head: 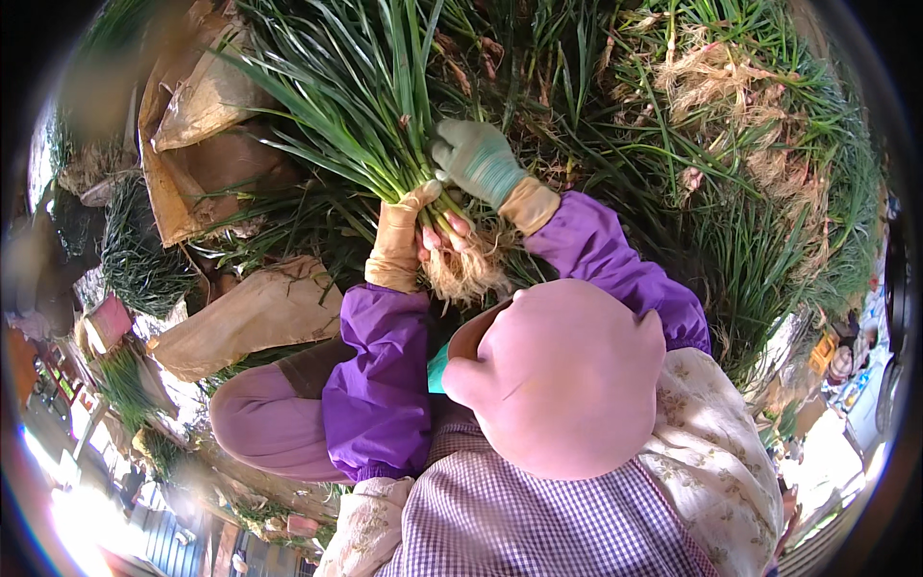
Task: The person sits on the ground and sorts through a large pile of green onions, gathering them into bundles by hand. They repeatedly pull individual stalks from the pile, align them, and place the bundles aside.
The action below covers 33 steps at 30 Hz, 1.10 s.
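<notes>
A bunch of green garlic or similar allium plants (pixel 375 115) lies in my left hand (pixel 411 205), which wears a tan glove and wraps the stems just above the pinkish bulbs. Pale tangled roots (pixel 465 270) hang from the bunch towards me. On the bunch's right side, my right hand (pixel 472 162), in a grey-green glove with a tan cuff, rests against the stems, its fingers bent. Whether those fingers grip any stems cannot be told. Purple sleeve covers reach up both forearms.
Loose plants with roots (pixel 721 79) are heaped ahead and to the right. Brown sheet material (pixel 252 317) lies at the left, with a folded tan sack (pixel 209 94) beyond it. Another dark green pile (pixel 144 252) is further left. My bent knee (pixel 252 418) is at the lower left.
</notes>
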Tool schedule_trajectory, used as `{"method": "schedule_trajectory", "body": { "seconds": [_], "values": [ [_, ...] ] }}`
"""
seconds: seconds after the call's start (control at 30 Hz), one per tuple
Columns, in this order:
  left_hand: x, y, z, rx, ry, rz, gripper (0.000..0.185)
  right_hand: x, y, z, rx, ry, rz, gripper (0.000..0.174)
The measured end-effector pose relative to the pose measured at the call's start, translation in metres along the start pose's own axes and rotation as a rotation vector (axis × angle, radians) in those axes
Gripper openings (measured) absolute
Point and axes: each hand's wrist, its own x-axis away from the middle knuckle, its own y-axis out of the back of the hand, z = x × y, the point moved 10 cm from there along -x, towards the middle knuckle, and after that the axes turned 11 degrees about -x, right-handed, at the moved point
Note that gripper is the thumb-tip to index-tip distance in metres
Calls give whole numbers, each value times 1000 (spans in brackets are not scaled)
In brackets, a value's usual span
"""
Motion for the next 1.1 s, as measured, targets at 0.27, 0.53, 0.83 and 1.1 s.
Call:
{"method": "schedule_trajectory", "body": {
  "seconds": [0.27,0.53,0.83,1.1],
  "values": [
    [-7,8,-11,-19,-118,-319,20,8,11,-2,79,158,-422,11],
    [-4,-7,-12,-65,22,-167,22,15,19,-12,-88,-6,-409,12],
    [8,1,-21,-185,-30,-354,16,-8,-15,-42,-10,-200,-205,29],
    [-2,1,-8,-17,4,-299,17,-3,4,-32,-102,-118,-322,19]
  ]
}}
